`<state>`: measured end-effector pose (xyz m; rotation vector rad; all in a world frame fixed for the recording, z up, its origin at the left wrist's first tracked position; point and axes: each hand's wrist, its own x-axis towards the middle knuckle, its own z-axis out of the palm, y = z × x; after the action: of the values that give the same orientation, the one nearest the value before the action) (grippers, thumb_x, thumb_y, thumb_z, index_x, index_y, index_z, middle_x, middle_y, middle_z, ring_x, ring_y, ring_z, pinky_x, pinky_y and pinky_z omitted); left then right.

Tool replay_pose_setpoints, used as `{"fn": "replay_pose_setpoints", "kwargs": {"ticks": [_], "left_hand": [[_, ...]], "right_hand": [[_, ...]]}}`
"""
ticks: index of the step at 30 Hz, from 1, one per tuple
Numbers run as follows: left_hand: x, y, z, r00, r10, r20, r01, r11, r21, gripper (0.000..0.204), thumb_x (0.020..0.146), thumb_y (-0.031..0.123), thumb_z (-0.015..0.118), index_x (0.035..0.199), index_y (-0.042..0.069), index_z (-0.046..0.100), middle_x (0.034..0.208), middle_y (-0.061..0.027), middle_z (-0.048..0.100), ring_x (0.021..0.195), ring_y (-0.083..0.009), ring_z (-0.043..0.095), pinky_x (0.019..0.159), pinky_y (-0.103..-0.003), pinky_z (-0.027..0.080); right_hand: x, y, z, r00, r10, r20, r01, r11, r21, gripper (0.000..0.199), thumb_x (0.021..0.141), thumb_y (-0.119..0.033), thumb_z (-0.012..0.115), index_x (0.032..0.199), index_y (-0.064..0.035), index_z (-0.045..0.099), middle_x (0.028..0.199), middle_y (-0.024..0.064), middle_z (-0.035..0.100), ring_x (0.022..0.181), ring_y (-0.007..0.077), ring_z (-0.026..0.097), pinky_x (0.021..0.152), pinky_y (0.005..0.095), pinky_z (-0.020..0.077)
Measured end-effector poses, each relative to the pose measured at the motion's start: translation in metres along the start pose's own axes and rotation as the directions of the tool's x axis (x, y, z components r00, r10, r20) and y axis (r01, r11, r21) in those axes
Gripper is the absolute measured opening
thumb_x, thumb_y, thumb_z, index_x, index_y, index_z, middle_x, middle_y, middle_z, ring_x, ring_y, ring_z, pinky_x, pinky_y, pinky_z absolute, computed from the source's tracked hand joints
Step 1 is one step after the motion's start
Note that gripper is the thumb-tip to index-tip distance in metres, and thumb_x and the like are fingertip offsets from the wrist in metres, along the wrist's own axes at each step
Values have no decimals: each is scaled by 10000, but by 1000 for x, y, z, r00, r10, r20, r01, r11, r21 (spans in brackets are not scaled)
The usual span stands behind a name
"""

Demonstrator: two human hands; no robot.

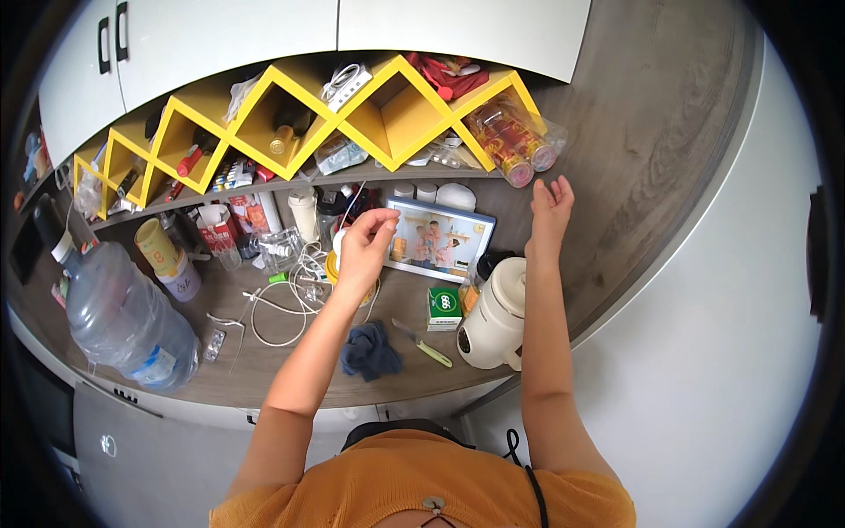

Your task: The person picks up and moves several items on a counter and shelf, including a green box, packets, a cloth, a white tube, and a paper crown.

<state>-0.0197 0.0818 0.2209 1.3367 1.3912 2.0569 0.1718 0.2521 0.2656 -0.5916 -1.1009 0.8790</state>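
Observation:
My left hand (363, 249) is raised over the counter with its fingers bent together toward the thumb. Its fingertips overlap the left edge of a framed photo (440, 242) in view; whether they touch it, or hold anything small, is hidden. My right hand (550, 216) is held up just below two plastic-wrapped bottles (509, 141) with red and gold labels, which lie in the right end of the yellow zigzag shelf (387, 158). Its fingers are slightly apart and hold nothing. Under my right forearm stands a cream electric kettle (493, 317), partly covered by the arm.
A dark blue cloth (370, 350), a green-handled knife (431, 352) and a green box (444, 308) lie near the counter's front. White cables (282, 304) tangle left of my left arm. A large water jug (128, 312) lies tilted at the left. White cupboards (220, 44) hang above.

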Motion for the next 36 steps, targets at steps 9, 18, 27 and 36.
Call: {"fn": "replay_pose_setpoints", "kwargs": {"ticks": [9,18,27,36], "left_hand": [[27,5,64,994,15,111,-28,992,122,208,848,156,550,962,-12,598,799,-18,585,727,-74,509,654,-213,416],[73,-1,137,896,-374,240,437,841,-320,285,852,306,564,932,34,534,849,-44,575,731,-116,550,676,-244,482],[83,-12,166,869,-393,299,494,705,-510,319,865,341,538,936,30,546,849,-63,579,767,-158,570,717,-290,486],[76,-15,159,927,-341,158,375,809,-453,184,833,222,600,870,45,566,769,-20,585,666,-100,562,592,-217,479]], "right_hand": [[40,-12,16,988,-17,151,-3,991,136,568,786,-137,645,1228,23,324,1173,174,439,1029,200,491,845,279,428],[61,-3,29,994,-97,45,99,994,-46,782,694,-228,733,1258,36,260,1182,205,437,1049,248,481,870,320,404],[69,-1,18,975,-151,165,170,980,-106,690,699,-267,723,1212,52,390,1148,185,510,1028,233,513,876,313,401],[52,-4,18,979,-128,156,119,991,65,582,755,-193,662,1220,34,395,1117,159,519,1021,236,508,868,307,402]]}}
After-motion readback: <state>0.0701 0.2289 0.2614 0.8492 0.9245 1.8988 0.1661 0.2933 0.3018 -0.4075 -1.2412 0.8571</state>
